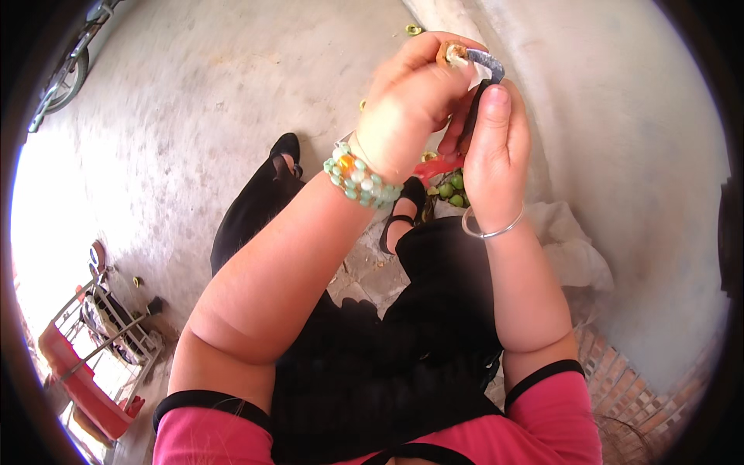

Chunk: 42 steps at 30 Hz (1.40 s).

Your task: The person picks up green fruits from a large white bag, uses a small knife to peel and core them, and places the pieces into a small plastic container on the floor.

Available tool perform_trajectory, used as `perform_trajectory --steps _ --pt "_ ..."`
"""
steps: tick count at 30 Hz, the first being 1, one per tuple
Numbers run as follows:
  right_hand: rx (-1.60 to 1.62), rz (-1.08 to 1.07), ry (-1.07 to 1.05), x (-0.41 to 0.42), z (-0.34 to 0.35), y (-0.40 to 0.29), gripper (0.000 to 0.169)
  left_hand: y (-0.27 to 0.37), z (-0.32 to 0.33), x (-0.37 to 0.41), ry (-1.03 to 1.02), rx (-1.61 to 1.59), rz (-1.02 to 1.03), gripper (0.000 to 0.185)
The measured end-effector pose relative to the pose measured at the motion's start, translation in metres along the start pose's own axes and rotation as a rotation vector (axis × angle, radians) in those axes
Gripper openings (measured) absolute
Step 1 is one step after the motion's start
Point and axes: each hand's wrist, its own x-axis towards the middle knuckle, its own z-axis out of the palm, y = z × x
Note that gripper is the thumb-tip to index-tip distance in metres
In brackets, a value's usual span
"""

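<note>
My left hand (415,93) grips a small cracked brown nut (445,55), its pale inside showing at the top. In my right hand (497,133) is a small hooked knife, its dark handle (474,113) running along the palm under my thumb. The knife's curved grey blade (488,63) reaches left, its tip at the nut's pale opening. Both hands are raised close together, and my left fingers hide much of the nut. Below them on the floor lie several round green fruits (450,189) by a piece of red plastic (437,167).
A crumpled white sack (567,247) lies to the right, by a pale wall (628,145). A cut green husk (413,29) is on the concrete floor (221,75). At left stand a metal rack (125,331) with shoes and a wheeled vehicle (70,81).
</note>
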Motion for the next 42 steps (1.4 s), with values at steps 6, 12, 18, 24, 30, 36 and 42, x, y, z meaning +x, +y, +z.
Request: perform_trajectory --steps 6,12,18,24,30,36,42 --pt "-0.132 -0.133 -0.049 0.000 -0.009 0.005 0.033 0.000 -0.005 0.006 -0.055 0.298 0.139 0.016" --pt "-0.140 -0.057 -0.110 -0.009 -0.006 -0.001 0.029 0.013 -0.012 0.001 -0.067 0.210 -0.065 0.013" --pt "-0.166 -0.085 -0.144 -0.007 -0.010 -0.004 0.030 0.023 -0.015 0.001 -0.158 0.219 -0.186 0.009" --pt "-0.216 -0.102 -0.160 -0.010 -0.011 -0.010 0.028 0.028 -0.024 0.001 -0.304 0.623 -0.014 0.017" --pt "-0.332 -0.181 -0.156 -0.008 -0.007 -0.010 0.027 0.021 -0.023 -0.002 -0.129 0.701 -0.009 0.020" --pt "-0.386 -0.259 -0.155 -0.007 -0.007 -0.009 0.027 0.024 -0.022 -0.003 -0.036 0.958 -0.001 0.016" --pt "-0.361 -0.338 -0.221 -0.005 -0.017 -0.008 0.028 0.030 -0.020 -0.008 -0.147 1.000 0.071 0.015"
